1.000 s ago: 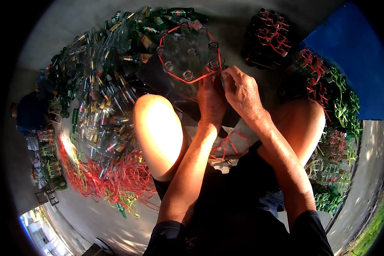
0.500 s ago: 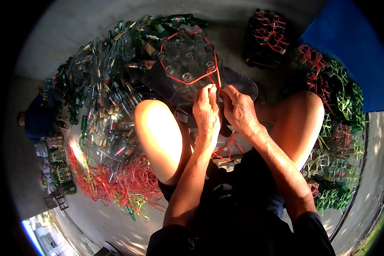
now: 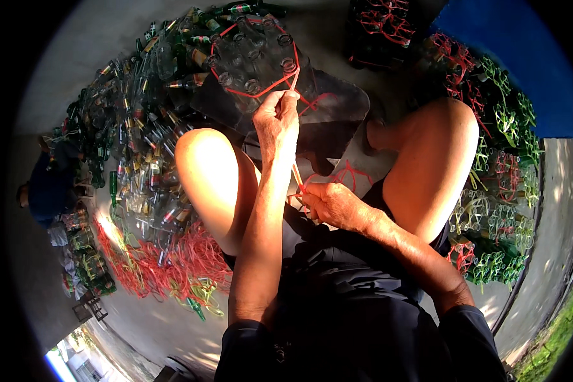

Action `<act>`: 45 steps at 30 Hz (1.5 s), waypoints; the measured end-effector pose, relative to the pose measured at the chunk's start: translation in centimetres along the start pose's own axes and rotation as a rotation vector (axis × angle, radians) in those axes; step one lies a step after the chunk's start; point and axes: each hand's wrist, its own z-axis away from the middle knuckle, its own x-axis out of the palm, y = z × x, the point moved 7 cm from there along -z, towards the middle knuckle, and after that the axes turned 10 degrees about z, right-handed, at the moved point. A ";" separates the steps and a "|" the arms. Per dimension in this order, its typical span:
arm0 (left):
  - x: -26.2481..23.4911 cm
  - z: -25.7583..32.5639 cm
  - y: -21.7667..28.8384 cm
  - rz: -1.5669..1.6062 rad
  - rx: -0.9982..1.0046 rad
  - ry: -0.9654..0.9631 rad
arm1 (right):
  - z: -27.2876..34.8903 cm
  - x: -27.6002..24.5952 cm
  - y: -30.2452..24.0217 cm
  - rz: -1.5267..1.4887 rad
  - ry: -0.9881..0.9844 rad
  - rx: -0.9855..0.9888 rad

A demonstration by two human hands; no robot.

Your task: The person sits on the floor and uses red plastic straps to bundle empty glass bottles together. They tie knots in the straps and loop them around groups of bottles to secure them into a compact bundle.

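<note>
A cluster of several clear glass bottles stands upright on a dark mat between my knees, with a red plastic string looped around it. My left hand reaches to the cluster's near edge and pinches that string. My right hand is drawn back toward my lap and grips the red string's tail, which runs taut up to the left hand.
A big heap of loose glass bottles lies at the left, with a pile of red and green strings nearer me. Tied bottle bundles stack at the right and top. Another person sits far left. A blue sheet is top right.
My right hand has pulled back from the bottle cluster toward my lap, drawing the red string taut. My left hand has stayed at the cluster's edge.
</note>
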 end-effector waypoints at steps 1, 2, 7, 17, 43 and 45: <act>-0.1 -0.3 0.3 -0.051 0.087 0.013 | 0.5 1.5 -1.3 0.566 0.009 -0.447; -0.1 -0.4 0.6 -0.101 0.174 0.026 | 0.7 1.4 -0.2 0.495 0.024 -0.307; -0.8 0.2 1.7 -0.358 0.423 0.152 | 0.1 -3.5 -1.9 0.445 0.001 -0.019; -2.0 0.0 2.4 -0.403 0.533 0.343 | -6.3 -17.3 -10.9 0.674 0.586 -0.387; -2.3 -0.1 1.6 -0.308 0.507 0.462 | -20.5 -15.7 -10.4 1.331 -0.296 -0.209; -2.7 0.1 1.4 -0.302 0.540 0.484 | -20.8 -15.1 -10.3 1.337 -0.311 -0.212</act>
